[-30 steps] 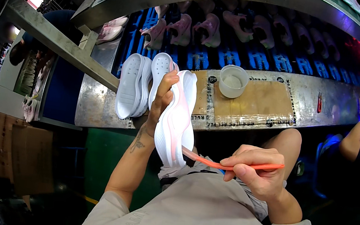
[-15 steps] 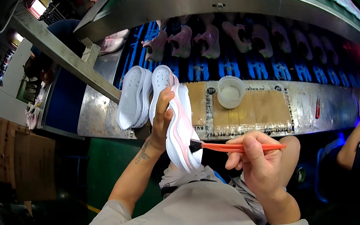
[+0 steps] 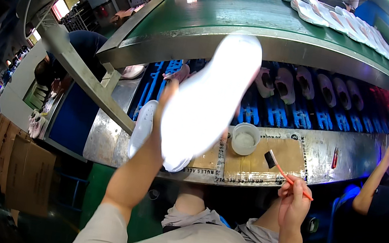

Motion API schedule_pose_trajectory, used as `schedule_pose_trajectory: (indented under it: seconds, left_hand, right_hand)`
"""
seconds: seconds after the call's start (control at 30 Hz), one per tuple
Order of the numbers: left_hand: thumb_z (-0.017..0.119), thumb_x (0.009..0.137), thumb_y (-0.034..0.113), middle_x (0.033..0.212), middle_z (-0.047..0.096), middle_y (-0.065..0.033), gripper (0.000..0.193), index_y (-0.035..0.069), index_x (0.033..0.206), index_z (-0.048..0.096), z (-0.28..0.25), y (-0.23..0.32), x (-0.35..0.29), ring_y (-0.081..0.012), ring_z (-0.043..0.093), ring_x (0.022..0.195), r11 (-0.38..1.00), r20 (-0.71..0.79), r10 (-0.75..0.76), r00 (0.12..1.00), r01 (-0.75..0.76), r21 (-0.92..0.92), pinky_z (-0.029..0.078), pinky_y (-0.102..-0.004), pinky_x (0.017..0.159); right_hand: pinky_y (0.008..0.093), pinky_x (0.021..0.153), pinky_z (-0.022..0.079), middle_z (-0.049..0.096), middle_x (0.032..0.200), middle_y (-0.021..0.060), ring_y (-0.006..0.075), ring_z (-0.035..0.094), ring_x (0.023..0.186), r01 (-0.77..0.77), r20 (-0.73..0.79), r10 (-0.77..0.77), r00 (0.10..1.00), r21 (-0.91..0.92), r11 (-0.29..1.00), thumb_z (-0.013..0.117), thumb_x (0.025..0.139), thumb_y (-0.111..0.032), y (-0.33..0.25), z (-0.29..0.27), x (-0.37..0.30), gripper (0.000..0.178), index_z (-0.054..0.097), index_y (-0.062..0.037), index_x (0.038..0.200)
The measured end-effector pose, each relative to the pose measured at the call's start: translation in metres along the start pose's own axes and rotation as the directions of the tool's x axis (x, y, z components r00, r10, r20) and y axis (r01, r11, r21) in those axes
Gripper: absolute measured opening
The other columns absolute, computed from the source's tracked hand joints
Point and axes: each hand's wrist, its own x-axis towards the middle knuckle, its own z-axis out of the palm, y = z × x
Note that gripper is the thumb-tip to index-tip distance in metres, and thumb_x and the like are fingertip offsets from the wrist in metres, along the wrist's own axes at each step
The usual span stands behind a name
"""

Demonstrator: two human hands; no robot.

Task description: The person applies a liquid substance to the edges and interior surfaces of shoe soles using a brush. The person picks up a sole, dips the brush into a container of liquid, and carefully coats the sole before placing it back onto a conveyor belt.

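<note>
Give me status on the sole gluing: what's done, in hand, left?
Done: hard to tell; the white sole shows no visible coating. In hand: left hand lifts that sole toward the upper belt; right hand holds the orange brush near the glue cup. Left: another sole lies on the bench.

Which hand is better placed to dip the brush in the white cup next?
Right. The right hand holds the orange brush, bristles near the white cup. The left hand is raised, holding up the white sole.
</note>
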Motion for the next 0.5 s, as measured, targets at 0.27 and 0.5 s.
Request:
schedule_pose_trajectory:
  seconds: [0.27,0.5]
  left_hand:
    - [0.036,0.108,0.02,0.158,0.022,-0.0393,0.065,-0.009,0.159,0.007,-0.106,0.098,0.207,-0.0481,0.038,0.145,0.962,-0.611,0.208,0.764,-0.274,-0.016,0.049,-0.0578,0.111]
    - [0.049,0.1,0.012,0.132,0.064,-0.0275,0.046,-0.012,0.14,0.051,-0.062,0.063,0.057,-0.0388,0.068,0.115,0.736,-0.499,0.147,0.854,0.243,0.632,0.058,-0.0432,0.094]
  right_hand:
    - [0.0256,0.07,0.047,0.069,0.087,0.0081,0.0124,0.06,0.076,-0.012,0.126,0.016,0.992,-0.029,1.0,0.058,0.107,-0.019,0.013,-0.007,-0.012,0.027,0.068,0.0048,0.113]
    - [0.0242,0.07,0.05,0.07,0.087,0.0085,0.0118,0.062,0.077,-0.111,0.112,0.118,0.987,-0.07,0.991,0.059,0.106,-0.016,0.03,-0.016,-0.002,0.024,0.068,0.0046,0.114]
